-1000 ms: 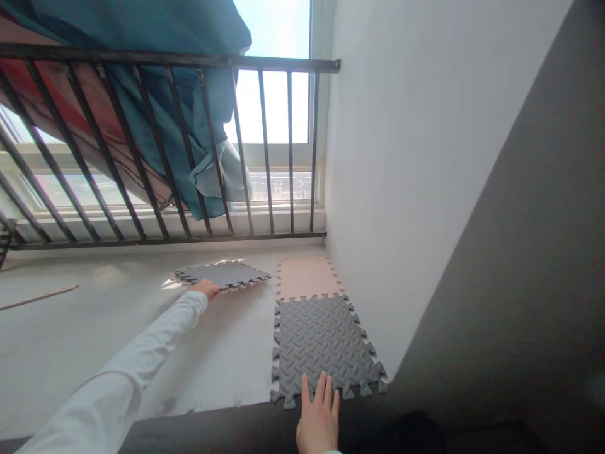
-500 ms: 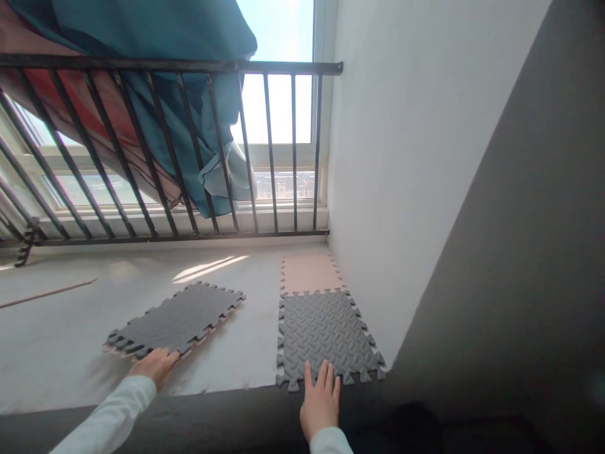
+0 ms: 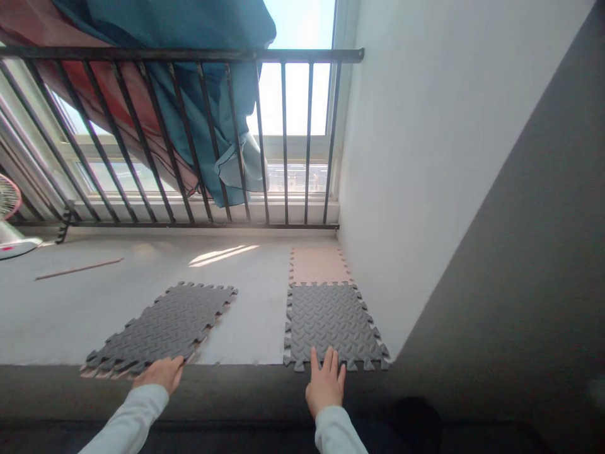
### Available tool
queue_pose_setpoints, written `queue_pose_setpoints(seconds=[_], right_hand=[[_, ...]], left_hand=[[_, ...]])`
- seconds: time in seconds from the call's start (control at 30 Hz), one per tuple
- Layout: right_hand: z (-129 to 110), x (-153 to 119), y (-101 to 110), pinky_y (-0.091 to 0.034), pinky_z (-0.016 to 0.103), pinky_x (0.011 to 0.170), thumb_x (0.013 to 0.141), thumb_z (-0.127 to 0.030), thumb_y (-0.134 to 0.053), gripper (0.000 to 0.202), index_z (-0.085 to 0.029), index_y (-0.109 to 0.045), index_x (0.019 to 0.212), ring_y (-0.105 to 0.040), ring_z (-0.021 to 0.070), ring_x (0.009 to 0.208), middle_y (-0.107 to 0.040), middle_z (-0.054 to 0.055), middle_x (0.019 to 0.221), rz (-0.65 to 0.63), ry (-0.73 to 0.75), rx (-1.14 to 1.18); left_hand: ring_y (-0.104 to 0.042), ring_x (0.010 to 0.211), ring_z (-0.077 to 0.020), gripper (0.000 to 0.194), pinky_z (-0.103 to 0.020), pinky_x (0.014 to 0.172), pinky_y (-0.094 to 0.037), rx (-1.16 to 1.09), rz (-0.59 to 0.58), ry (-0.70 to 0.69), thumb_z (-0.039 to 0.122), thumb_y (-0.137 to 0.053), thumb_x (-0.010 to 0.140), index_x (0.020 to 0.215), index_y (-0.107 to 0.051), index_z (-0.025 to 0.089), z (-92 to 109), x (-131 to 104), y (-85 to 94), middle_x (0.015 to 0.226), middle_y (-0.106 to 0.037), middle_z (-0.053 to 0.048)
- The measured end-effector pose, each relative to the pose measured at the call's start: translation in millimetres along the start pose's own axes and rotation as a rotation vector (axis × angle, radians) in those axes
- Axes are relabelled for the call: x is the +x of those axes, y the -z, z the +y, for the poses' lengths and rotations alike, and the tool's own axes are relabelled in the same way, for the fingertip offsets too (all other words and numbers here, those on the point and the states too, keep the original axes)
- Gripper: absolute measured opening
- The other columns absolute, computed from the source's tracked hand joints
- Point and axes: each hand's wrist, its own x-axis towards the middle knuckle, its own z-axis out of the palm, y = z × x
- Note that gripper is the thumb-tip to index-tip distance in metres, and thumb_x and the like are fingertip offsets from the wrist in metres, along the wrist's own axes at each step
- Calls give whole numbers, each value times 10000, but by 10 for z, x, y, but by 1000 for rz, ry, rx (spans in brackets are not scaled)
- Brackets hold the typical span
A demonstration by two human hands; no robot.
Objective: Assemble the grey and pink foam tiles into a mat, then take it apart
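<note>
My left hand (image 3: 161,373) is closed on the near edge of a small stack of foam mats, a grey one (image 3: 163,325) on top and pink showing beneath. The stack lies tilted over the pale ledge, its left corner past the front edge. My right hand (image 3: 325,381) is open, fingers spread, with its fingertips on the near edge of another grey foam mat (image 3: 331,321). That mat lies flat against the wall, joined at its far side to a pink foam mat (image 3: 320,263).
A black railing (image 3: 189,55) runs along the window, with a blue and red cloth (image 3: 212,107) behind it. A thin stick (image 3: 79,269) lies on the pale ledge (image 3: 255,302). A fan (image 3: 9,208) stands at the far left. The white wall (image 3: 416,157) rises at the right.
The view has shifted left, so the fan now shows. My left hand has brought the stack lower and nearer the front edge. My right hand stays on the grey mat's edge.
</note>
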Motion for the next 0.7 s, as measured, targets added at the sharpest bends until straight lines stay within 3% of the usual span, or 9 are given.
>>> queue_pose_setpoints(seconds=[0.13,0.3,0.43,0.53,0.7], right_hand=[[0,-1,2,-129,466,986,704,-259,-517,618,-281,-325,1292,-179,277,1272,-248,148,1385,-14,0,1],[13,-26,33,-133,475,988,689,-265,-526,644,-282,-314,1297,-161,275,1277,-226,147,1392,-42,5,34],[0,-30,39,-97,504,991,693,-276,-522,608,-273,-357,1278,-178,284,1271,-256,148,1380,-17,-5,53],[-20,-16,11,-78,519,992,691,-291,-527,584,-265,-394,1259,-194,295,1264,-283,150,1368,16,-23,63],[-36,25,-126,-57,538,992,673,-352,-559,578,-281,-430,1232,-218,300,1256,-308,151,1353,52,-51,55]], left_hand=[[-587,889,-187,301,-310,793,-417,-19,33,2,288,-340,788,938,-600,263,151,10,39,943,-652,-65],[-568,983,-173,343,-259,861,-406,-81,-106,-124,257,-456,701,1000,-622,278,210,122,71,1035,-646,-26],[-595,901,-204,316,-294,803,-433,-86,-48,-202,317,-430,709,909,-664,240,395,283,333,930,-675,-37],[-605,813,-179,314,-278,754,-440,-128,24,-291,325,-397,744,894,-657,234,811,493,607,842,-682,-22],[-569,895,-145,243,-274,844,-419,-216,47,-391,198,-456,773,956,-616,197,1773,988,888,958,-644,-36]])
